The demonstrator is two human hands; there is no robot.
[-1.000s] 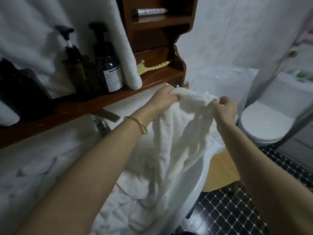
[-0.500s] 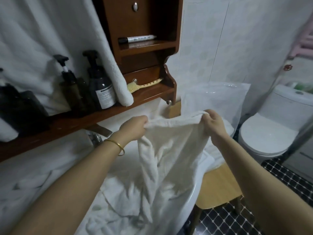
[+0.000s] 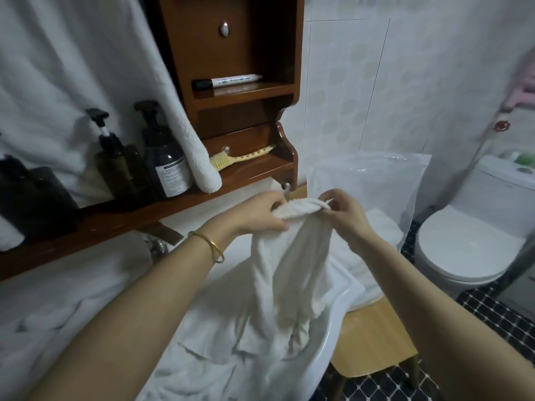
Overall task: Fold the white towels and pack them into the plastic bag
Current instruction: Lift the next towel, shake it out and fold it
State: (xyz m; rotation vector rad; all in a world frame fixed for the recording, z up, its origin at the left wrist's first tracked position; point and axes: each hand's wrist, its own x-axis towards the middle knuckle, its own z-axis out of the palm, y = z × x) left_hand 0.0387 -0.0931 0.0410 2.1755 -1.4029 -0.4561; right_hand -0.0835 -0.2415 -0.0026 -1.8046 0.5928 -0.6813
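White-tiled bathroom walls surround us. Our left hand (image 3: 260,215) and right hand (image 3: 344,215) sit close together, fingers clamped on the bunched top edge of a white towel (image 3: 292,264) that hangs over more towels heaped in the sink (image 3: 341,302). Beyond our hands at 1 o'clock the plastic bag (image 3: 367,180) stands against the wall. Pump bottles (image 3: 165,166) line the wooden shelf (image 3: 115,218) at 10 o'clock, and the toilet (image 3: 469,250) sits at 3.

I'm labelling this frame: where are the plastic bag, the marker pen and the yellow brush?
plastic bag (image 3: 370,180), head view, its clear front face
marker pen (image 3: 231,80), head view, middle of white barrel
yellow brush (image 3: 250,154), head view, middle of its handle
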